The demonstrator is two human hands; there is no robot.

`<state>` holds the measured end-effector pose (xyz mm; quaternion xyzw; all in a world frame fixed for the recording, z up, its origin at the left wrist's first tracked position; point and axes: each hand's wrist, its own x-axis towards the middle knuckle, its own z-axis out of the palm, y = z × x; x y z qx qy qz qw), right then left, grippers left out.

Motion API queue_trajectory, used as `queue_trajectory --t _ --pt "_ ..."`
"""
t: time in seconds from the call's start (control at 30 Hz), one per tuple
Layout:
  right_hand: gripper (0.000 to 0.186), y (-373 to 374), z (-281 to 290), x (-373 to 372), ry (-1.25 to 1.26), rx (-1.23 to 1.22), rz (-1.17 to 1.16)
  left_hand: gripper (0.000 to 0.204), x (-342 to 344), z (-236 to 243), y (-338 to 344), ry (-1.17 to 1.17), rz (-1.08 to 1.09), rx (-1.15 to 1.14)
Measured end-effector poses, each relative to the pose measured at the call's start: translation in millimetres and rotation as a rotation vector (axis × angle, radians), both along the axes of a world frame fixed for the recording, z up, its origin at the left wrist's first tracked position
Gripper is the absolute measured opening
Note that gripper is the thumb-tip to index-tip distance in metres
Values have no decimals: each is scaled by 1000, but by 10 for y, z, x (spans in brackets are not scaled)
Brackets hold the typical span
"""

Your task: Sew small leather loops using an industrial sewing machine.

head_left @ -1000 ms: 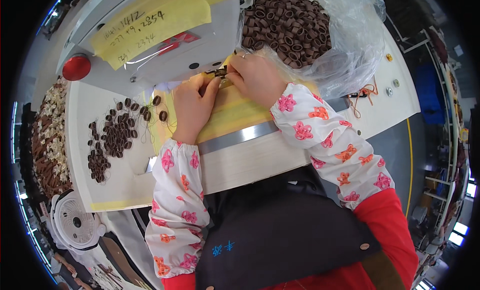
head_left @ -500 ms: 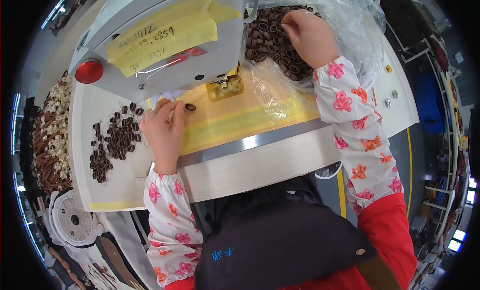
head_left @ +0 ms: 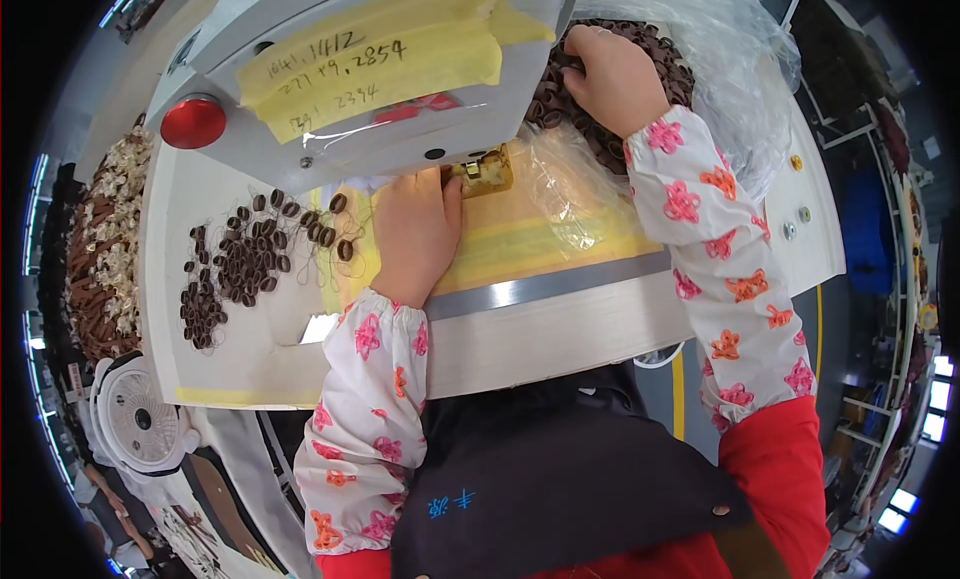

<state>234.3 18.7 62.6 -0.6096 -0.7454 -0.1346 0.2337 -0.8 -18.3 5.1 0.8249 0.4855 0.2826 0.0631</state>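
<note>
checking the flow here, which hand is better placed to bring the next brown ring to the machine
Right. The right hand is already in the bag of brown rings, fingers among them. The left hand lies flat on the yellow plate.

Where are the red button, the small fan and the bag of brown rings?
red button (head_left: 192, 122), head view, middle of its round cap
small fan (head_left: 143, 420), head view, hub of its white grille
bag of brown rings (head_left: 740, 109), head view, clear plastic right of the right hand (head_left: 612, 79)
</note>
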Motion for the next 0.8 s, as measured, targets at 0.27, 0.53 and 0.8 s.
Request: queue_trajectory --t 0.27,0.53,0.8 --pt "19 -370 -321 -303 515 -78 63 13 -81 -18 80 -107 -113 -18" --pt "25 -118 -255 -11 233 82 -3 25 -75 44 101 -415 -14 -439" --pt "23 -592 -362 -589 1069 -539 234 26 -127 83 91 -506 -131 -645"
